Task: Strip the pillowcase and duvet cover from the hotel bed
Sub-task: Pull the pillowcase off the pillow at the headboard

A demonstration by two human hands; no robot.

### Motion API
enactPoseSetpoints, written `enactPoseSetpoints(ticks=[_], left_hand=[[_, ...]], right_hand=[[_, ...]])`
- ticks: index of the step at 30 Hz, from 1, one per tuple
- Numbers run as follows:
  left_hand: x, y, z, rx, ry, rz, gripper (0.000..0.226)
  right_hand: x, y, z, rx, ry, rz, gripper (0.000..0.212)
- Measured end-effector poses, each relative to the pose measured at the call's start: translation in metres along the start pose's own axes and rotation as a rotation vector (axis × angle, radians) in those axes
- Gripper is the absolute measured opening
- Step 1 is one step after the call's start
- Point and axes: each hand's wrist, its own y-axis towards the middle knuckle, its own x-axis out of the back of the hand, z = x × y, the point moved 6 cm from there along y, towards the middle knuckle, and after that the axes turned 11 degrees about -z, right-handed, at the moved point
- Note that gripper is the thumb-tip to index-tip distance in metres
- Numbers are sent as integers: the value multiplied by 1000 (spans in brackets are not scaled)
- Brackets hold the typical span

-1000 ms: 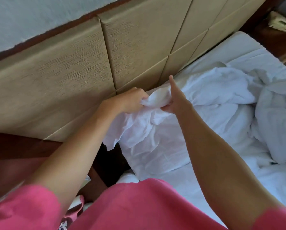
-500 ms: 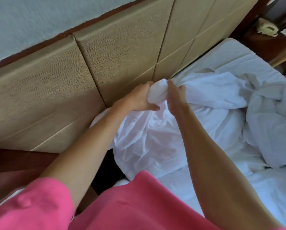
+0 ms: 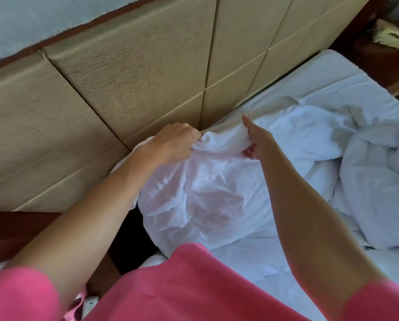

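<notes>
Beige padded headboard (image 3: 129, 72) panels fill the wall behind the bed, with a dark wooden frame edge above them and pale wall higher up. Below the panels lies the bed (image 3: 333, 75), its white sheet wrinkled and running off toward the far corner, where a dark wooden nightstand (image 3: 370, 54) carries a small pale object too blurred to name.

Close to the headboard, a thin white pillowcase (image 3: 201, 195) hangs bunched between both hands, its lower part draped over the near corner of the bed; the cloth is sheer enough that a darker shape shows through it. The left hand (image 3: 170, 142) has its fingers curled down into a gathered fold at the top edge of the pillowcase, so that grip is clamped tight on the cloth. The right hand (image 3: 256, 140) is just beside it, thumb pointing up and the fingers tucked under the same top edge, pinching the fabric from the other side. The two hands are near each other but apart, with a short span of cloth stretched between them.

To the right, a crumpled white duvet (image 3: 374, 177) lies heaped on the mattress, touching the pillowcase's far side. The person's pink sleeves (image 3: 20, 295) and pink top fill the bottom of the view.
</notes>
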Motion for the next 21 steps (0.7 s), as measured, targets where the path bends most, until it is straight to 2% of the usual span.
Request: enactPoseSetpoints(ticks=[2,5,6,8,10,11,14,16,18,21], left_hand=[[-1,1,-1,-30,0,-6,38],[-7,3,4,-7,-43,35,41],[-10,4,8,12,-78,42,40],[-10,6,16,61,-144,30,33],[-2,8,22,112,-159,-26,22],[3,9,28,146,-155,-69,26],[11,11,64,288,-148,-218,23],[14,7,97,413,-171,-320,32],[12,-3,127,520,-186,-375,38],[0,-21,147,594,-204,-314,34]], right_hand=[[4,16,-4,-22,-79,-69,86],[7,34,-7,22,-157,-104,41],[11,38,-8,48,-168,-140,33],[17,43,-5,90,-58,-207,26],[15,39,12,137,157,-234,15],[12,29,27,186,243,-238,15],[-7,-6,89,449,320,-266,14],[-34,-36,121,611,287,-219,11],[-67,-57,130,684,242,-83,3],[-91,-55,112,579,134,14,2]])
